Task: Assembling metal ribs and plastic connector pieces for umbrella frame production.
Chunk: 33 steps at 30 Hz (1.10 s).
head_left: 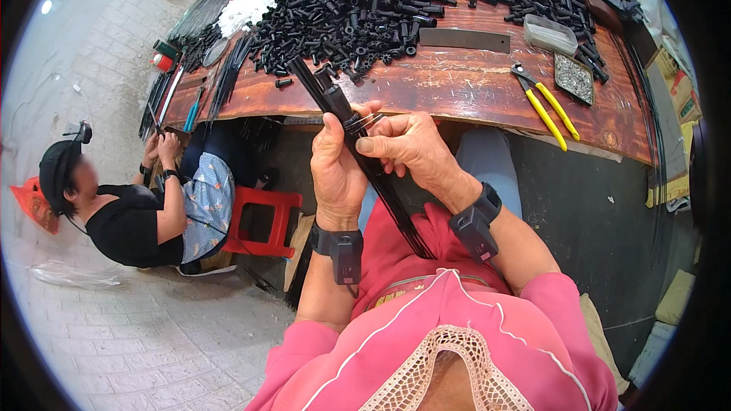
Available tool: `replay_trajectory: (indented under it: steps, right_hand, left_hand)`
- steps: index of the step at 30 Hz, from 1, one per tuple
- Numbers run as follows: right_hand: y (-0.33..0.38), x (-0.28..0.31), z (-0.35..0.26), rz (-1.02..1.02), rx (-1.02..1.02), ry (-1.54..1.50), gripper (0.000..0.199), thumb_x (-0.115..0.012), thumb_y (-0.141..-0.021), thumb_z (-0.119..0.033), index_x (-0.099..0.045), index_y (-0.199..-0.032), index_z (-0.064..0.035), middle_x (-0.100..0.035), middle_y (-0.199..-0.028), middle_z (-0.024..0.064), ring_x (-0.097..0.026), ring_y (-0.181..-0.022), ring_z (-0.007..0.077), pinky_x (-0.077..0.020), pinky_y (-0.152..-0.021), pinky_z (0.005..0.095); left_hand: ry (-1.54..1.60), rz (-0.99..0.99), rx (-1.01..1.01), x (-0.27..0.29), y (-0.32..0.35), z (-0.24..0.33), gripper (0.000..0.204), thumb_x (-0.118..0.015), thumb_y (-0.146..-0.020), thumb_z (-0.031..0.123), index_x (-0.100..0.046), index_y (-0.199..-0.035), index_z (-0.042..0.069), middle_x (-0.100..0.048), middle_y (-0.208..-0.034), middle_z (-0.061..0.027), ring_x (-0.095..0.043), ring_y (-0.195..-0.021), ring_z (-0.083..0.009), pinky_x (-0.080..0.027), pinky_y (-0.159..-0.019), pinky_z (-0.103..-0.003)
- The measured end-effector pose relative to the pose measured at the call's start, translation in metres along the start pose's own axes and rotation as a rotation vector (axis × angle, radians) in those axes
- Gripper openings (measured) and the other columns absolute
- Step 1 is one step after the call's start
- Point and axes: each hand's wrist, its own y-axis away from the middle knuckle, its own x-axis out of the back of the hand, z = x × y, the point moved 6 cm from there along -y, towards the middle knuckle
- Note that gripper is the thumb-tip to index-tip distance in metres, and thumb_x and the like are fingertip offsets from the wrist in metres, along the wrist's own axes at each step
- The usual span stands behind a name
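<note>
My left hand (337, 175) is wrapped around a slanting bundle of thin black umbrella ribs (390, 205), whose lower ends reach my lap. A short black plastic tube (335, 99) with a collar sits against the bundle's upper part, just above my fingers. At that collar my right hand (419, 148) is closed, thumb and fingers pinching a thin wire (371, 119) beside the ribs. The wire's far end is hidden by my fingers. Beyond my hands, a large pile of similar black plastic tubes (343, 27) covers the back of the wooden table (449, 91).
Yellow-handled pliers (550, 110), a dish of small metal pieces (573, 78), a clear plastic box (550, 34) and a flat metal strip (464, 39) lie at right. On the left, a co-worker (129, 217) sits by a red stool (261, 221) near more black ribs (231, 68).
</note>
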Motion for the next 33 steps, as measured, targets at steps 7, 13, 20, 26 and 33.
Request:
replay_trajectory:
  steps: [7, 13, 20, 26, 33]
  right_hand:
    - [0.001, 0.006, -0.005, 0.01, 0.024, -0.012, 0.036, -0.083, -0.073, -0.035, -0.066, -0.062, -0.0054, -0.056, -0.054, -0.0006, -0.052, -0.045, 0.0054, -0.0346, -0.038, 0.0169]
    - [-0.01, 0.011, -0.001, -0.095, -0.055, -0.034, 0.04, -0.086, -0.067, -0.04, -0.066, -0.065, -0.0047, -0.059, -0.058, 0.0011, -0.054, -0.046, 0.0064, -0.0349, -0.038, 0.0182]
    - [-0.009, 0.022, -0.035, -0.065, 0.102, 0.216, 0.032, -0.087, -0.068, -0.021, -0.064, -0.082, -0.0042, -0.061, -0.064, 0.0011, -0.057, -0.05, 0.0065, -0.0372, -0.041, 0.0187]
    - [-0.003, 0.005, -0.049, -0.304, 0.009, 0.067, 0.028, -0.081, -0.073, -0.005, -0.066, -0.095, 0.0035, -0.062, -0.077, 0.0052, -0.065, -0.057, 0.0134, -0.0483, -0.044, 0.0227]
    - [-0.002, 0.003, -0.035, -0.203, 0.129, -0.069, 0.019, -0.078, -0.075, -0.001, -0.069, -0.089, 0.0086, -0.06, -0.092, 0.01, -0.066, -0.06, 0.0185, -0.0565, -0.049, 0.0267]
  left_hand:
    - [0.102, -0.096, -0.003, -0.001, -0.002, -0.007, 0.046, -0.048, -0.099, 0.043, -0.056, -0.11, -0.001, -0.057, -0.113, -0.0167, -0.051, -0.115, -0.0302, -0.044, -0.094, -0.043]
    - [0.145, -0.219, 0.123, -0.011, -0.002, -0.008, 0.048, -0.047, -0.099, 0.046, -0.056, -0.111, 0.001, -0.053, -0.122, -0.0175, -0.053, -0.111, -0.0327, -0.047, -0.088, -0.04]
    - [-0.21, 0.003, 0.016, -0.016, 0.01, 0.008, 0.05, -0.041, -0.101, 0.044, -0.056, -0.114, -0.002, -0.064, -0.1, -0.0128, -0.064, -0.083, -0.0244, -0.054, -0.075, -0.037]
    - [-0.029, -0.271, 0.179, -0.025, 0.016, -0.008, 0.06, -0.03, -0.098, 0.061, -0.053, -0.121, 0.011, -0.058, -0.072, -0.0114, -0.058, -0.058, -0.0244, -0.051, -0.058, -0.041]
    - [0.097, -0.099, 0.08, -0.022, 0.017, -0.018, 0.057, -0.034, -0.099, 0.057, -0.054, -0.123, 0.008, -0.047, -0.06, -0.0037, -0.039, -0.04, -0.0121, -0.035, -0.039, -0.028]
